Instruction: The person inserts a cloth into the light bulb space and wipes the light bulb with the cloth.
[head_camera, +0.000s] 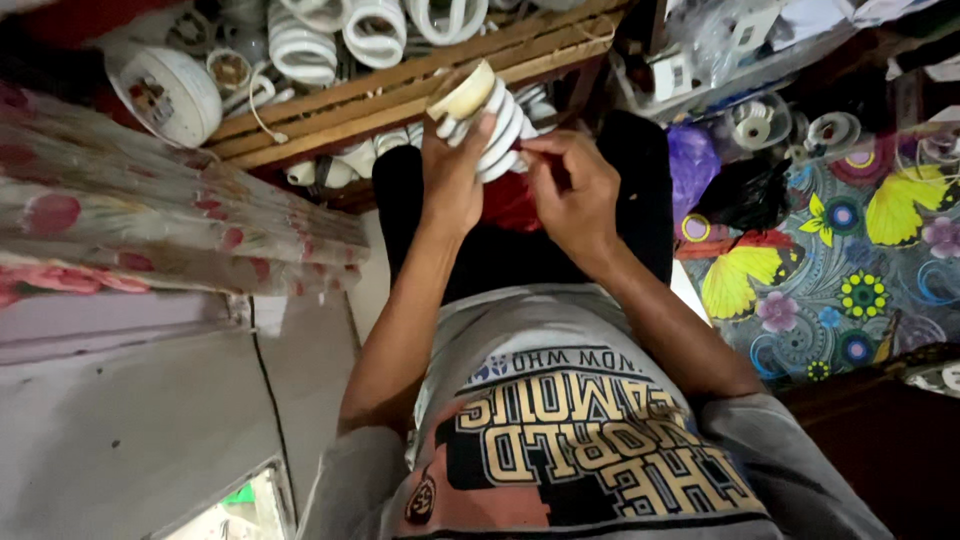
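My left hand (452, 180) grips a white spiral lamp bulb (487, 118) by its coiled tube, the cream-coloured base end pointing up and to the left. My right hand (570, 190) pinches the lower right side of the same bulb with thumb and fingertips. Both forearms rise from a grey printed shirt (560, 430) at the bottom of the view. Part of the bulb's coil is hidden behind my fingers.
A wooden crate (400, 85) holds several white spiral bulbs (372, 30) just beyond my hands. A round white lamp housing (165, 92) lies at the upper left. Flowered cloth (150, 220) is on the left, a butterfly-patterned cloth (830, 260) on the right, with small white parts (760, 125) above it.
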